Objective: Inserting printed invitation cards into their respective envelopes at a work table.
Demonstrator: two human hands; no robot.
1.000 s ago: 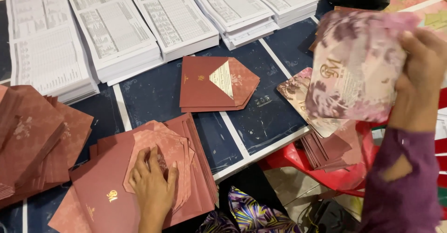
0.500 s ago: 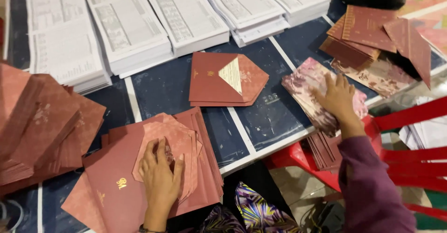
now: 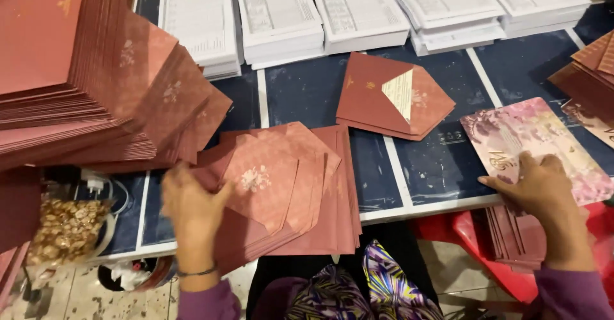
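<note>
Since the earlier frames the right hand (image 3: pixel 543 189) has come down from holding a pink floral card in the air and now lies flat on the stack of pink floral cards (image 3: pixel 537 144) at the desk's (image 3: pixel 307 89) front right edge, fingers spread and pressing, gripping nothing that shows. The left hand (image 3: pixel 192 208) has slid from the top of the fanned maroon envelopes (image 3: pixel 288 185) to their left edge; its fingers curl at the pile's side, and whether they pinch an envelope I cannot tell. The view has also swung left, bringing a tall stack of maroon envelopes (image 3: pixel 70 70) into the upper left.

Judging by the piles, the work looks well short of finished: only one small pile of filled envelopes (image 3: pixel 390 96), a white sheet showing under its open flap, lies at the desk's middle, while the large stocks appear barely drawn down.

Count: five stacks of white printed sheets (image 3: pixel 358 9) along the back, one tall envelope stack, one fanned envelope pile, one filled pile, one pink card stack, another maroon pile (image 3: pixel 591 67) at far right, more maroon cards in the red bin (image 3: pixel 518 233) below the desk, and one clear bag of gold pieces (image 3: pixel 67 227) at lower left
</note>
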